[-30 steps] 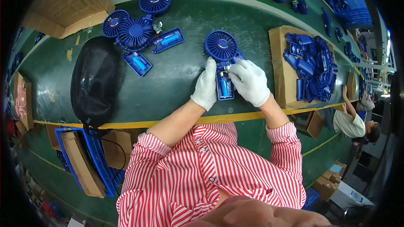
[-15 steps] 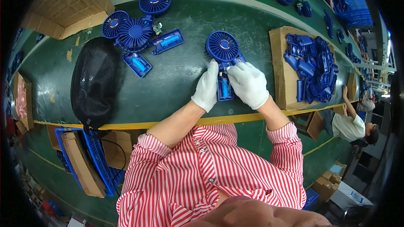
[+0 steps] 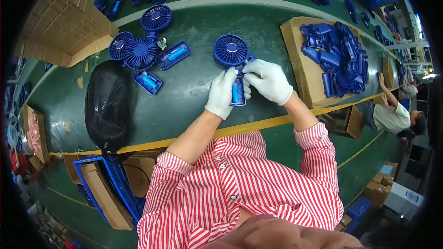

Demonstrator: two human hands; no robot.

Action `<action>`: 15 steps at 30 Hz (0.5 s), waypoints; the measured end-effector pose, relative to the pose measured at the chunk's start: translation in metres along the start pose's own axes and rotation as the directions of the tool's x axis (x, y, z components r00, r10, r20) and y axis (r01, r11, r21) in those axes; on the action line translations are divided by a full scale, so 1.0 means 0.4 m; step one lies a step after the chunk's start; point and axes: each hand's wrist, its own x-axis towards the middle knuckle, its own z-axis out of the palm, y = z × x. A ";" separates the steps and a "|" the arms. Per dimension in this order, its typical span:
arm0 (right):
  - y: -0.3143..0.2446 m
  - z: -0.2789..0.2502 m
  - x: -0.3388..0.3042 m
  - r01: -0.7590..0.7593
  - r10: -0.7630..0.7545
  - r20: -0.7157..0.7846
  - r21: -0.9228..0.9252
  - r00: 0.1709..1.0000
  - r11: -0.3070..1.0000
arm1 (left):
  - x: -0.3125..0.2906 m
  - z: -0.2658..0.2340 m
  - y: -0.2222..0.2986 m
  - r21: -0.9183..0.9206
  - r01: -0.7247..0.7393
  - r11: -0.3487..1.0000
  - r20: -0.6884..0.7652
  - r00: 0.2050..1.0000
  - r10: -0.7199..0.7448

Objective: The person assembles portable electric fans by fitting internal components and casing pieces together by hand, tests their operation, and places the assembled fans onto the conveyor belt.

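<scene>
A blue handheld fan [image 3: 230, 50] with a round grille lies in front of me, its handle pointing toward me. The handle casing is open, and a light-blue battery cell [image 3: 237, 94] shows inside. White-gloved, my left hand [image 3: 220, 94] is closed around the handle from its left side. My right hand [image 3: 270, 82], also gloved in white, is closed, with its fingertips pinched at the fan's neck, where the handle meets the head. Whatever is between those fingertips is hidden. A small blue part of the fan sticks out just above them.
Left of my hands lie several opened blue fans [image 3: 140, 53] and a black mesh case [image 3: 108, 106]. A cardboard tray [image 3: 295, 64] of blue casings [image 3: 339, 60] stands to the right. A large carton [image 3: 69, 23] is at far left. Another person [image 3: 390, 120] works at far right.
My left hand has shifted up along the handle, covering more of it. The right fingertips have moved slightly at the neck. The whole view has turned a little.
</scene>
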 end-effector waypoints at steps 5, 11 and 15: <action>-0.009 0.029 -0.001 0.101 -0.101 0.006 -0.117 0.995 0.988 | -0.007 0.003 0.003 0.020 0.024 1.000 0.000 1.000 -0.024; -0.027 0.016 -0.003 0.149 -0.134 0.077 -0.247 0.988 0.958 | -0.017 0.003 0.000 0.026 0.053 0.998 0.021 0.998 -0.054; -0.026 0.025 -0.010 0.158 -0.143 0.073 -0.293 0.987 0.943 | -0.013 0.005 -0.004 0.046 0.035 0.998 0.005 0.999 -0.035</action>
